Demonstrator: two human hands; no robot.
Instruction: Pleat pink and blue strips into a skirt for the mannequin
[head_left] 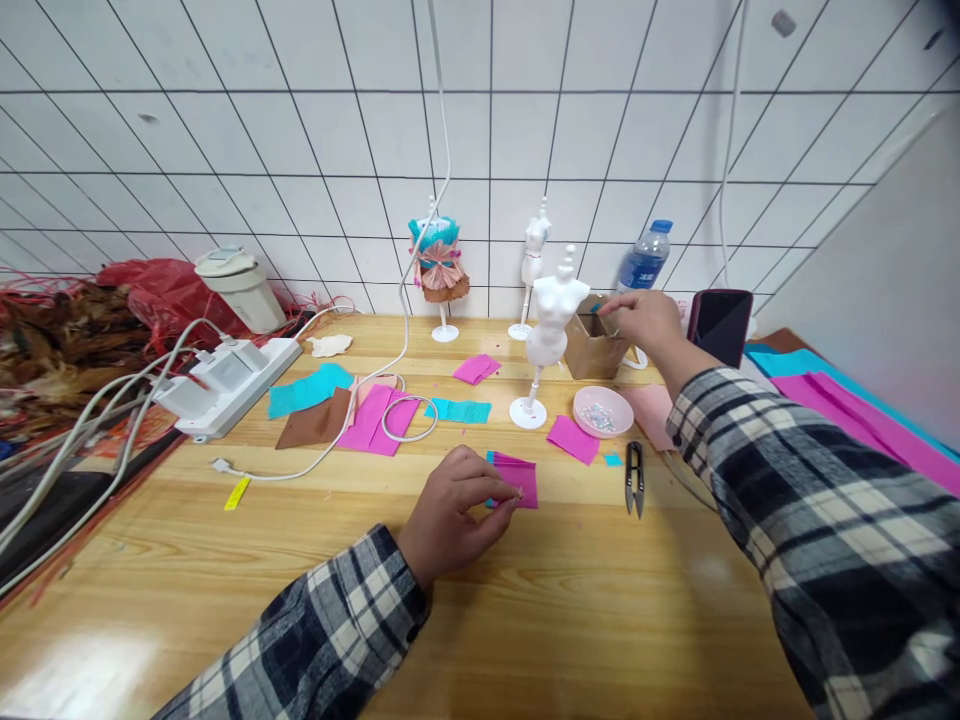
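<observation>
My left hand (pixel 466 508) is low over the table, thumb and forefinger pinched together at the near side of a small pink crepe paper piece (pixel 526 478) with a teal strip at its left edge. A tiny pale thing shows at the fingertips, too small to name. My right hand (pixel 649 318) reaches to the top of a brown paper box (pixel 589 345), its fingers curled and pointing down at the opening; what they hold, if anything, is hidden. Between the hands stand a white mannequin (pixel 552 315) and a pink bowl of beads (pixel 602 412).
Thread snips (pixel 635 480) lie right of centre. Behind stand a dressed mannequin (pixel 442 270), a bare one (pixel 534 250) and a water bottle (pixel 645 258). A phone (pixel 720 327) leans at right. A power strip (pixel 229 385), white cable (pixel 289 477) and teal paper (pixel 311 390) lie left.
</observation>
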